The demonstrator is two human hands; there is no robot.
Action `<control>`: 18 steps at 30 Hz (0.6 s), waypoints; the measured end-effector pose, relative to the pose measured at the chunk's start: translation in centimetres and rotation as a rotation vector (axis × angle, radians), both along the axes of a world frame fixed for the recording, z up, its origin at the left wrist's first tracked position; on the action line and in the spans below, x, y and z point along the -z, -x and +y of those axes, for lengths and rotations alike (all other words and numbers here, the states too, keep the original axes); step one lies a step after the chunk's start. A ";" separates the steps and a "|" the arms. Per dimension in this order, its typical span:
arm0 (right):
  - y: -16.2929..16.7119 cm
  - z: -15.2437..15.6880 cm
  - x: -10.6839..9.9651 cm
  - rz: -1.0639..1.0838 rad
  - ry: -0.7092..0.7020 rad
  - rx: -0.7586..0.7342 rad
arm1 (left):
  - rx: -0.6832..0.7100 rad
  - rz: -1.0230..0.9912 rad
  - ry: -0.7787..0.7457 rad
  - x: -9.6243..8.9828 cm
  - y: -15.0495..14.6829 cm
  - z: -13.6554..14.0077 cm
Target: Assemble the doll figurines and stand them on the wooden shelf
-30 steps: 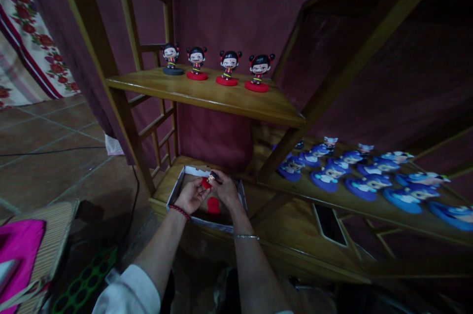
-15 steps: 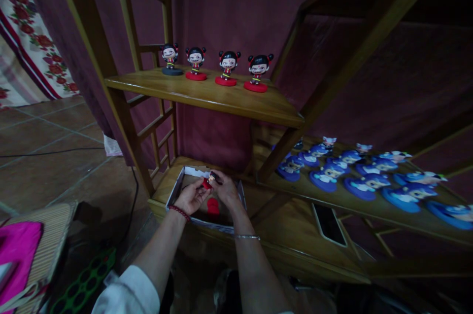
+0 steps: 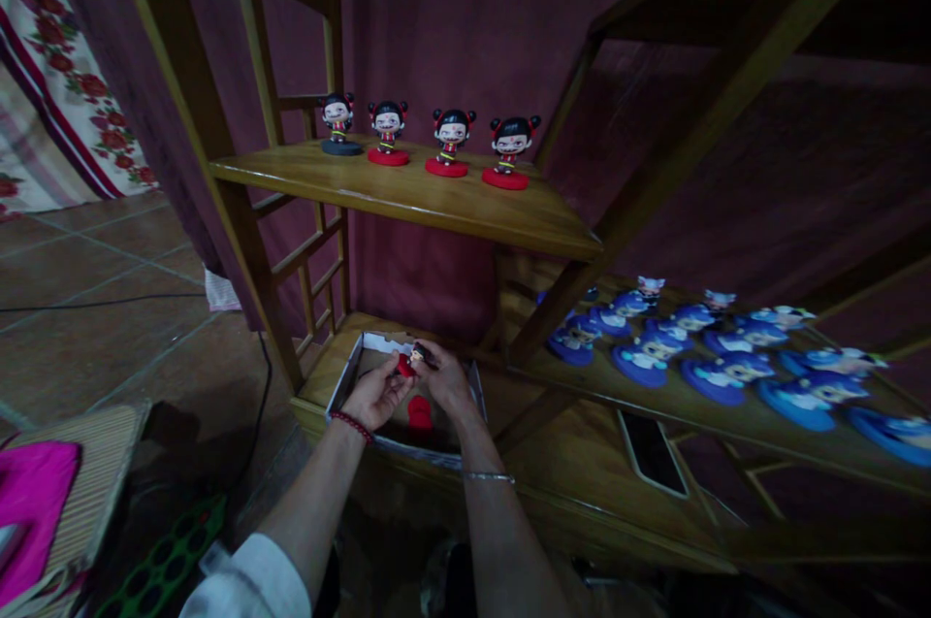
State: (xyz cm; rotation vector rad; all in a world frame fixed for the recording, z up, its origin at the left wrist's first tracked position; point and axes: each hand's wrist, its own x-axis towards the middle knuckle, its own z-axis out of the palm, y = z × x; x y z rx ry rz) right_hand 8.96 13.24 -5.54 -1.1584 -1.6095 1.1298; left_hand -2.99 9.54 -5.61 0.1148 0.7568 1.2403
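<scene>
Left hand (image 3: 374,397) pinches a red base (image 3: 405,366) and right hand (image 3: 445,379) grips a small figurine (image 3: 416,356) against it, over the box (image 3: 344,377) toward its far edge; step judged as base-fitting, next move calling for steady, aligned pressure.

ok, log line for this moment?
left hand: holds red base | right hand: holds black-haired figurine | below: open box, red piece inside

Pale left sleeve (image 3: 251,579), red beaded left-wrist bracelet (image 3: 352,424), thin silvery right-wrist bangle (image 3: 489,476)
</scene>
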 end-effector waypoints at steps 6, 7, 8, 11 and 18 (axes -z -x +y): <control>0.1 0.1 0.3 0.028 0.023 -0.004 | 0.018 0.047 0.019 -0.8 -0.1 -0.3; 0.1 0.1 0.2 0.034 0.028 -0.003 | 0.016 0.050 0.020 -0.8 -0.1 -0.3; 0.2 0.0 0.2 0.037 0.034 0.001 | 0.011 0.050 0.020 -0.9 -0.1 -0.4; 0.3 -0.1 -0.1 0.047 0.046 0.006 | 0.002 0.042 0.033 -1.1 -0.1 -0.4; 0.3 0.0 -0.1 0.049 0.029 -0.025 | 0.025 0.070 0.039 -1.3 0.1 -0.5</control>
